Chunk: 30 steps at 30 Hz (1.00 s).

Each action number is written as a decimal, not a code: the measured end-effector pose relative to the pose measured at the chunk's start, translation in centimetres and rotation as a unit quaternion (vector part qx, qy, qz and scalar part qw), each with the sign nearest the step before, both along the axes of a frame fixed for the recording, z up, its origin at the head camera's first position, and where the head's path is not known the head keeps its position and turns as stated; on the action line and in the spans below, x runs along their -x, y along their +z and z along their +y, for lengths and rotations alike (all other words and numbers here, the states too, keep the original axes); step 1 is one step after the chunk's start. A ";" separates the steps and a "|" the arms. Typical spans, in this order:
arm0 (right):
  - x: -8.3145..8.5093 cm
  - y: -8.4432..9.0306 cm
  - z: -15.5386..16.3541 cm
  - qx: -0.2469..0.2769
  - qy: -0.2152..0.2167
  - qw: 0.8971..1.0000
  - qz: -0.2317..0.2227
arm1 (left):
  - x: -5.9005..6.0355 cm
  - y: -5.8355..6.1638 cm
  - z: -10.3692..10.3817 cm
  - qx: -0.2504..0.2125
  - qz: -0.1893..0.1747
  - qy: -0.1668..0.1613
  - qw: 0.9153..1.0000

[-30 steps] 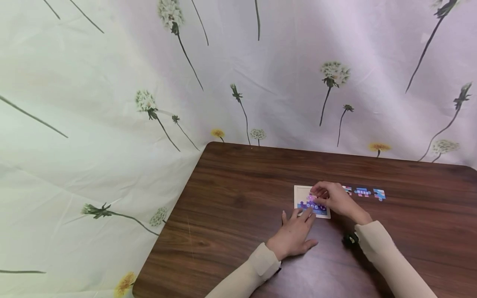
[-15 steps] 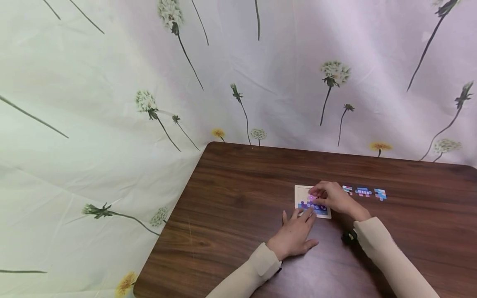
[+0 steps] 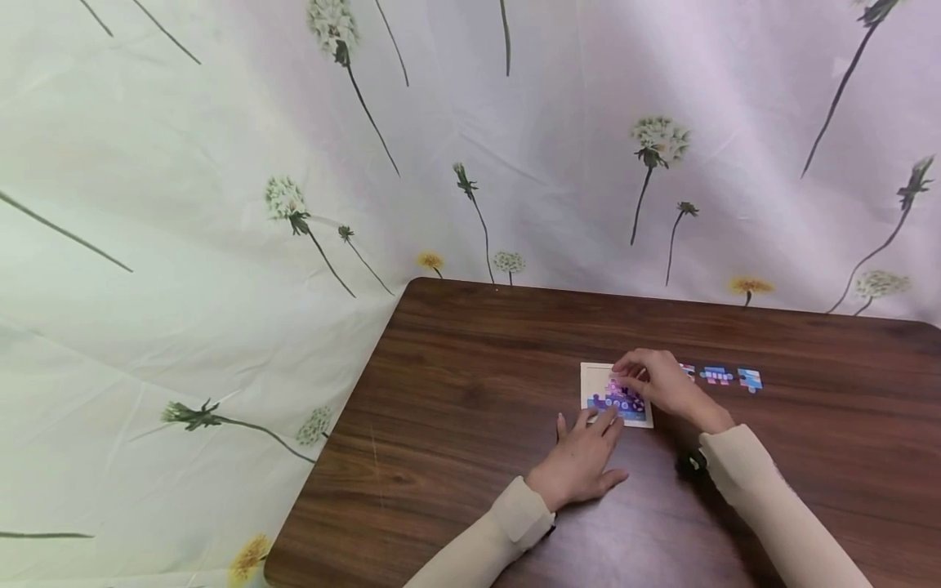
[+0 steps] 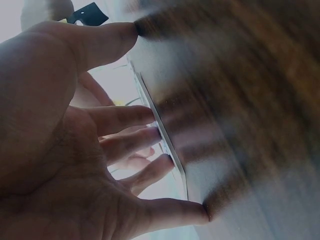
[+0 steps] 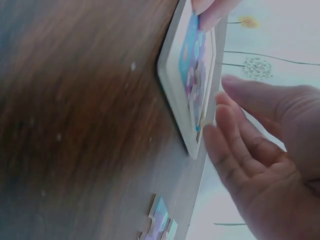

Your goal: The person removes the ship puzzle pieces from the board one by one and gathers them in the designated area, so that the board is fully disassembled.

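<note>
A small jigsaw puzzle in a pale square frame (image 3: 586, 377) lies on the table, with purple and blue pieces (image 3: 616, 403) filling its lower and right part. My left hand (image 3: 581, 465) rests with spread, straight fingers at the frame's near edge; in the left wrist view several fingertips (image 4: 161, 134) touch that edge. My right hand (image 3: 665, 385) hovers over the right side of the puzzle and hides part of it. The right wrist view shows a gap between its thumb (image 5: 245, 92) and fingers, with no piece visible there.
Loose jigsaw pieces lie in a row right of the frame: a blue-purple one (image 3: 716, 375), a blue and white one (image 3: 750, 379), and another (image 3: 688, 370) partly behind my right hand. The dark wooden table (image 3: 456, 392) meets a flowered cloth (image 3: 544, 163) at the back.
My right hand has risen slightly from the pink piece, its thumb and fingers parting, and more of the puzzle's right side shows. The left hand has stayed in place.
</note>
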State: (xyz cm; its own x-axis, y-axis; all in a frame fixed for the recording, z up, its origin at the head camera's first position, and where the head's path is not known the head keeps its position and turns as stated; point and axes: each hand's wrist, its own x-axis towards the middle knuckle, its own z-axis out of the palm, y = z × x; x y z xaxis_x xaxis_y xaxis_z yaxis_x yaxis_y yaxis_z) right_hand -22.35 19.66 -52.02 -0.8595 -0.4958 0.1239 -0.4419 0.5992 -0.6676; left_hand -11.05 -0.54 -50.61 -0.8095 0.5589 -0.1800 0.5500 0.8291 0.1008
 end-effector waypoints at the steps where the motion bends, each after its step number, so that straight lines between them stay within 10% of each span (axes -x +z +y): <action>1: 0.0 0.0 0.0 -0.007 -0.001 1.000 0.002 | 0.0 0.0 0.0 -0.002 0.000 0.000 1.000; 30: 0.7 0.0 -0.1 -0.019 0.028 0.997 -0.077 | 0.0 0.2 0.0 -0.009 -0.004 0.002 1.000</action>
State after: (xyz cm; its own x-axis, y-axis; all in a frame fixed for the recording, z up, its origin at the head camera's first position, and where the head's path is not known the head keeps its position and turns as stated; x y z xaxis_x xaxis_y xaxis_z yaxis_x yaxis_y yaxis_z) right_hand -23.08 19.57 -51.98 -0.8380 -0.5450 -0.0260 -0.3698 0.6023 -0.7074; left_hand -11.08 -0.53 -50.41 -0.8106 0.5581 -0.1771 0.5449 0.8298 0.1208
